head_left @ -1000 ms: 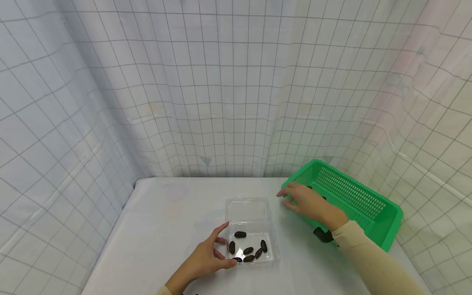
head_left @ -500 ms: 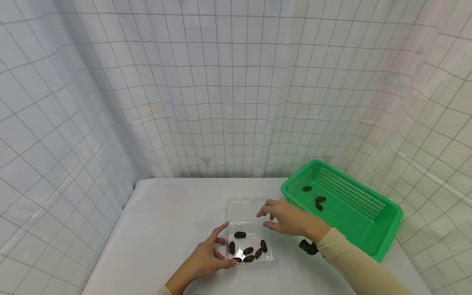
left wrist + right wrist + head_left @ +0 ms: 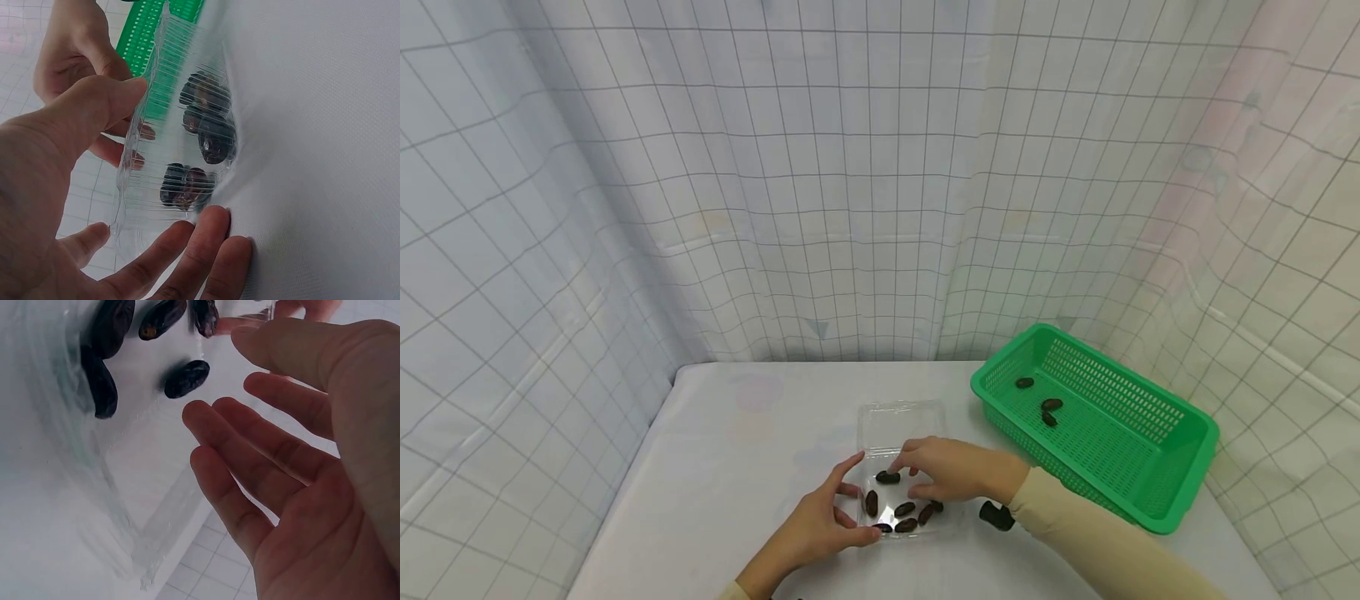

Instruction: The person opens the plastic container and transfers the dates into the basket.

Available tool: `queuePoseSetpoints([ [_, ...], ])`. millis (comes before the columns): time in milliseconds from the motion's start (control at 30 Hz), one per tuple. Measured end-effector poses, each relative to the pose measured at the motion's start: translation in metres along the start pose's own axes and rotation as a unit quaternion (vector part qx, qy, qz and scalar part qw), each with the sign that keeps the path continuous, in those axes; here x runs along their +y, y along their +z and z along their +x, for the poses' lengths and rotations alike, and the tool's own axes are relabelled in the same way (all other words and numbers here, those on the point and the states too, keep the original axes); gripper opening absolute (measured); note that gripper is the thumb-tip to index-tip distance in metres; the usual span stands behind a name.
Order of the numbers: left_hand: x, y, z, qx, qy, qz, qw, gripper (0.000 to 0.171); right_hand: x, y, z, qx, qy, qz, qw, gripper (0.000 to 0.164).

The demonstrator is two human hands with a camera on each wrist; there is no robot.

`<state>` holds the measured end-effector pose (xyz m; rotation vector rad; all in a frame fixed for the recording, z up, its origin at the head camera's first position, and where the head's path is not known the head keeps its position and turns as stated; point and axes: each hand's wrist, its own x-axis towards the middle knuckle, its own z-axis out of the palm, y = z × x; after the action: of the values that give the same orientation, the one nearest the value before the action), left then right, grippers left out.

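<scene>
With our left grip (image 3: 820,521) we hold the clear box (image 3: 147,200) at its side, thumb and fingers spread wide around the edge. Our right grip (image 3: 951,471) is over the box, fingers a bit bent and apart, and we see nothing in it. Dark dates (image 3: 906,526) lie in the box, and its lid (image 3: 898,427) is folded back. On our right, a green basket (image 3: 1112,462) with three other dates (image 3: 1025,382) sits on the white bench (image 3: 752,475).

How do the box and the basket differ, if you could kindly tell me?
The box is clear, whereas the basket is green. The box is smaller than the basket. The box has an open lid, while the basket shows none. The box shows more dates than the basket. Both hold dark dates.
</scene>
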<state>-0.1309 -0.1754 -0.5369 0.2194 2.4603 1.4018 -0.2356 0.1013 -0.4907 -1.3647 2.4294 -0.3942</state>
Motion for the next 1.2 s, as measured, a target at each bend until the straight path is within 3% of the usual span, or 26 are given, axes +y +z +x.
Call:
queuePoseSetpoints([
  [367,-0.004,0.002,-0.003,-0.001,-0.006,-0.006,1.0,0.117,-0.007,0.009,0.015,-0.04,-0.009,-0.006,0.999,0.046],
  [533,-0.006,0.004,-0.004,-0.003,-0.008,-0.007,0.9999,0.117,-0.008,0.015,0.021,-0.045,-0.014,-0.033,0.998,0.048],
  [900,0.002,-0.001,-0.001,0.003,0.008,-0.003,1.0,0.117,-0.005,0.017,0.031,-0.062,-0.041,-0.05,0.996,0.036],
  [1200,-0.002,0.0,-0.001,0.002,0.006,-0.01,0.9999,0.118,-0.002,0.019,0.036,-0.072,-0.03,-0.005,0.997,0.027],
])
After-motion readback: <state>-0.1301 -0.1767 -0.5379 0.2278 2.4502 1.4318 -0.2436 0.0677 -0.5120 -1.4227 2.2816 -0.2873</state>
